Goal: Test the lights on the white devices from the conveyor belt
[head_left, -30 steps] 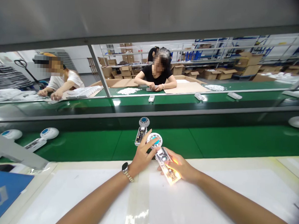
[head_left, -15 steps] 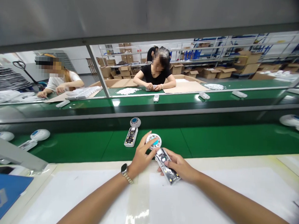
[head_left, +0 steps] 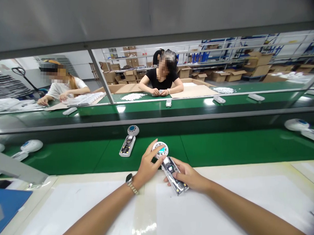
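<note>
Over the edge between the green belt and the white worktop, I hold a white device (head_left: 174, 178) with a round, slotted head and a long body. The body lies open, showing a dark circuit board. The head's middle is blue. My left hand (head_left: 150, 163) is closed around the round head, fingers across its front. My right hand (head_left: 187, 177) grips the body from the right, thumb on the board and fingers partly hidden beneath. A similar open device (head_left: 127, 145) lies on the belt, left of and beyond my left hand.
The green belt (head_left: 223, 144) runs across in front, with more such devices at the left (head_left: 32, 146) and right (head_left: 297, 124). Beyond a rail, co-workers sit at another belt with white parts (head_left: 133, 96). A slanted post (head_left: 17, 163) and blue folder (head_left: 6, 208) stand left; a metal panel (head_left: 151, 16) hangs overhead.
Devices on the near belt have shifted left, while white parts on the far belt have moved right. My hands keep nearly the same hold on the device.
</note>
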The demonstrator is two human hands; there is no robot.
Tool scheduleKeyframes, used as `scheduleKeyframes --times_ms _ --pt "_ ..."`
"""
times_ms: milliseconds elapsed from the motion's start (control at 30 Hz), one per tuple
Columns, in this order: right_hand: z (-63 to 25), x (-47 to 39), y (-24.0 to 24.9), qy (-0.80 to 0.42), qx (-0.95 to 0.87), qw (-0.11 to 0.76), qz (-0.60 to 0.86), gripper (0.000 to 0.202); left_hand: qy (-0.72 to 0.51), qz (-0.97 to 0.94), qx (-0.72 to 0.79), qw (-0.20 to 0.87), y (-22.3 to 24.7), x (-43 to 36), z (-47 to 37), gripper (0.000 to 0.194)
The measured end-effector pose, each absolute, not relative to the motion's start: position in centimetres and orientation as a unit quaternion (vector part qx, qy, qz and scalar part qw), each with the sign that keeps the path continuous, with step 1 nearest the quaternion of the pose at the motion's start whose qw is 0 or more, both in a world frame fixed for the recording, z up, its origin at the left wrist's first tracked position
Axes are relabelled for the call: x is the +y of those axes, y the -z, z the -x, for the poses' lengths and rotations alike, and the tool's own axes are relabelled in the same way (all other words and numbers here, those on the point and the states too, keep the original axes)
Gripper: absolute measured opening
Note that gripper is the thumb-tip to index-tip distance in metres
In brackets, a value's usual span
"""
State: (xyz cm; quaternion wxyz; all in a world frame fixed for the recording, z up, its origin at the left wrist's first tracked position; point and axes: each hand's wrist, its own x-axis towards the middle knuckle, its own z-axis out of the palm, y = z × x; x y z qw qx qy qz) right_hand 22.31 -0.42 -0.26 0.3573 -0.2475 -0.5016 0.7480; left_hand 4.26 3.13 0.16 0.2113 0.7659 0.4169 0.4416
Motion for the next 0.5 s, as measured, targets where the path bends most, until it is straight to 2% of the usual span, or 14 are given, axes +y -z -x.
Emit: scheduleKeyframes --times_ms 500 --pt "-22.26 -0.33 0.88 -0.747 -0.511 0.361 0.223 0.051 -0.438 -0.761 0.421 0.227 0.01 3.23 -4.3 0.034"
